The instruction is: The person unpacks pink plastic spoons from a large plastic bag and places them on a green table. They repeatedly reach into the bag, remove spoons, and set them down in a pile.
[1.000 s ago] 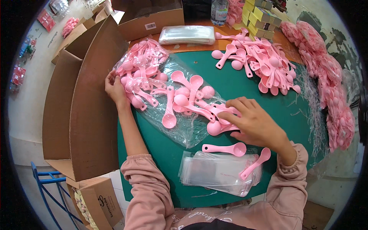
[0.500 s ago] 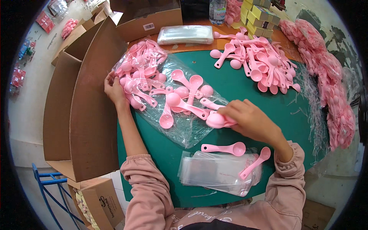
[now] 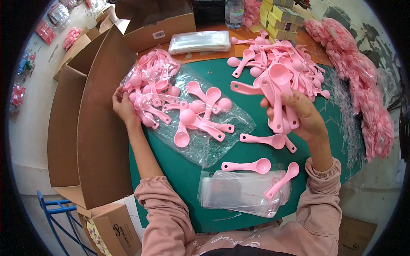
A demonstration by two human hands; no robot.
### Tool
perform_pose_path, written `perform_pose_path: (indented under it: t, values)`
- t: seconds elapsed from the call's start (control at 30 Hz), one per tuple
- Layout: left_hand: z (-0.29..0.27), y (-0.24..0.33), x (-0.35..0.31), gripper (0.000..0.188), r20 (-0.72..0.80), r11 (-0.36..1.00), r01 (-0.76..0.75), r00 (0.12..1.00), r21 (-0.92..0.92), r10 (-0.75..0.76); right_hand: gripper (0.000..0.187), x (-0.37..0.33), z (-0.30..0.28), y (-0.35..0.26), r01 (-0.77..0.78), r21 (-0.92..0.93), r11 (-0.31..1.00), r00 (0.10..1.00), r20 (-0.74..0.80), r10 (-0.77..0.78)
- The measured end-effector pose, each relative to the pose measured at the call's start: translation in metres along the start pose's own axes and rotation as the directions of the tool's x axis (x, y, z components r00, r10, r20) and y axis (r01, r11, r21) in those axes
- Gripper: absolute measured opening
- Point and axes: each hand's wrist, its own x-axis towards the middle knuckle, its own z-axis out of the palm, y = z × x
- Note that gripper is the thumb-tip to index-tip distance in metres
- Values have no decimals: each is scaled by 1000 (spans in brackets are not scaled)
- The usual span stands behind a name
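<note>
At the left edge of a large clear plastic bag [image 3: 226, 123], my left hand [image 3: 124, 106] has its fingers closed on the plastic. Pink measuring spoons [image 3: 156, 64] are bunched in the far part of the bag, and several more lie across its near part. My right hand [image 3: 305, 113] grips a bunch of pink spoons [image 3: 278, 87] above the green table, their handles and bowls pointing different ways. Below that hand, a loose spoon [image 3: 262, 140] lies on the table, with another partly hidden under the bunch. Two more spoons [image 3: 282, 180] rest on and beside flat clear bags [image 3: 235, 192].
A loose spoon pile [image 3: 294, 64] lies at the far right of the green table [image 3: 171, 179]. Bagged spoons [image 3: 363, 85] line the right edge. An open cardboard box [image 3: 104, 119] stands left. Behind are a clear-sleeve stack [image 3: 199, 42], a water bottle [image 3: 234, 15] and yellow boxes [image 3: 284, 19].
My right hand has lifted a bunch of spoons from the bag and moved right. A loose spoon now lies on the table below it. My left hand keeps its hold on the bag.
</note>
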Motion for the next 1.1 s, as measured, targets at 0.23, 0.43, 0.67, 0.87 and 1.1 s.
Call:
perform_pose_path:
  t: [0.23, 0.43, 0.67, 0.87, 1.1]
  values:
    - [0, 2, -2, 22, -5, 1000, 14, 1000, 1, -14, 42, 49, -66, -54, 158, -151, 976, 984, -63, -169]
    - [5, -1, -3, 21, 6, 999, 12, 1000, -32, -12, 40, 81, -132, -111, 33, -488, 872, 928, -309, -208]
    - [-1, 2, -2, 20, -6, 1000, 6, 1000, 0, -6, 45, 9, -24, -64, -184, -953, 242, 977, -204, -61]
    - [5, 4, -3, 20, -8, 998, 41, 999, -47, -42, 47, -36, 16, 34, -177, -965, -195, 977, -148, -153]
    - [4, 1, -1, 20, -1, 998, 33, 999, -50, -33, 35, -33, -6, 53, 20, -997, -76, 978, 35, -207]
